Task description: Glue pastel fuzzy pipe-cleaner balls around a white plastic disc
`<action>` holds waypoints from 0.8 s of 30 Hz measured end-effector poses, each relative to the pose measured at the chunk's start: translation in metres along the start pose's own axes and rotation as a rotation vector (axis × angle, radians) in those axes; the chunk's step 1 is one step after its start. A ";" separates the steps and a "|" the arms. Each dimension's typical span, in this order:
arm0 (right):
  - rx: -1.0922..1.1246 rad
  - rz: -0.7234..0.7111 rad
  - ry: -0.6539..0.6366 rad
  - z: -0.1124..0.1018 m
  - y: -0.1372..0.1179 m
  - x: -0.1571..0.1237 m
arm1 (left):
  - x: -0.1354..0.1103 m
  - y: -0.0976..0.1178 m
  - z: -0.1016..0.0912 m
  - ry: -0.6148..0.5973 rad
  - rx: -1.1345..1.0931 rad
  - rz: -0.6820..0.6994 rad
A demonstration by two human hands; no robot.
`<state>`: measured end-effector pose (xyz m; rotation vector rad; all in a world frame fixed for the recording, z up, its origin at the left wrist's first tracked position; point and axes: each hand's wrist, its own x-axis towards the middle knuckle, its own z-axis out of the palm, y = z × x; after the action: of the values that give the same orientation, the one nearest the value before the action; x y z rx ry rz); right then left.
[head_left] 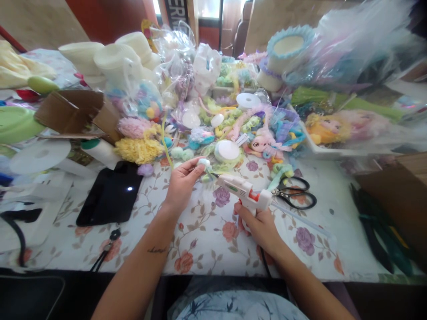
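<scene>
My right hand [256, 222] is wrapped round the handle of a white glue gun [238, 186], a clear glue stick trailing from its back end. Its nozzle points left, close to a small pale pompom [203, 163]. That pompom sits pinched between the thumb and fingers of my left hand [183, 180]. Pale green trim hangs near the nozzle, though whether it joins the pompom I cannot tell. Just beyond my hands lies a white round disc [227, 151] on the floral tablecloth [200, 249].
Black-handled scissors [296, 193] lie right of the glue gun. A dark tablet [110, 193] rests at the left, near an open cardboard box [76, 113]. Colourful yarn, ribbons and plastic-wrapped pieces crowd the back. A white tray [336, 151] holds dolls. Dark pliers-like tools [383, 235] lie far right.
</scene>
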<state>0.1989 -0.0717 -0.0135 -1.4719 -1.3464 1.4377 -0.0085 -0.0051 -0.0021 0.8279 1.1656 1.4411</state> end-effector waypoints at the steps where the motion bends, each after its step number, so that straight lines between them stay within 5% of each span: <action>1: -0.003 0.003 0.003 0.000 -0.001 0.000 | 0.000 0.000 0.000 0.007 -0.007 -0.001; 24: 0.019 -0.013 0.021 0.001 -0.004 0.001 | -0.003 0.001 0.001 -0.057 0.180 0.019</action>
<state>0.1969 -0.0703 -0.0097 -1.4597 -1.3238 1.4190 -0.0074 -0.0082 -0.0003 1.0002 1.2600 1.3329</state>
